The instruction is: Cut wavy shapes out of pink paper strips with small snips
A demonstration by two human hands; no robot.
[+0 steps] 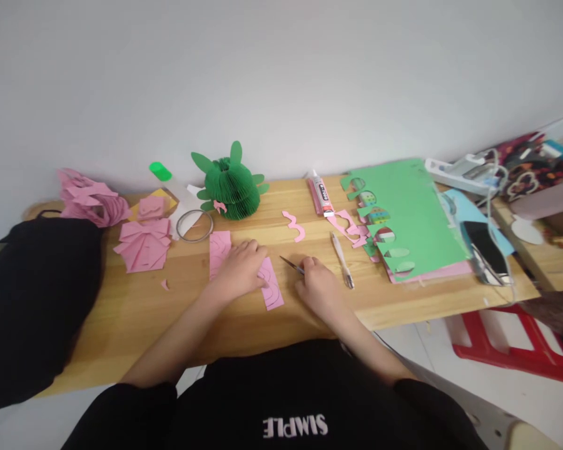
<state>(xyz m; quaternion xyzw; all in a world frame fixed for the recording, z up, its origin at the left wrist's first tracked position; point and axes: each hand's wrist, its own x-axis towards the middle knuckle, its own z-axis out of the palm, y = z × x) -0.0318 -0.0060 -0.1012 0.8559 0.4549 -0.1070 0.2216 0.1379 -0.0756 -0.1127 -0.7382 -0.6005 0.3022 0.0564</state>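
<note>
Under my left hand [242,269] are two pink paper pieces with curved lines drawn on them. Its thumb and fingers close on the edge of the right paper strip [273,292], while the other pink paper piece [219,245] shows past the hand's far side. My right hand [318,284] is wrapped round a pair of scissors [291,265], whose dark pointed tip faces the strip without touching it. The handles are hidden in the fist. A wavy pink cutout [294,226] lies beyond both hands. To the right of the right hand rests a white pen [341,259].
Behind stands a green honeycomb paper ball [234,187] with leaves. Left are a tape ring [194,225] and folded pink paper [143,247]. A glue tube [321,195], pink scraps [349,226], green sheets [413,219] and a phone [485,250] lie right. A black bag [42,294] covers the left end.
</note>
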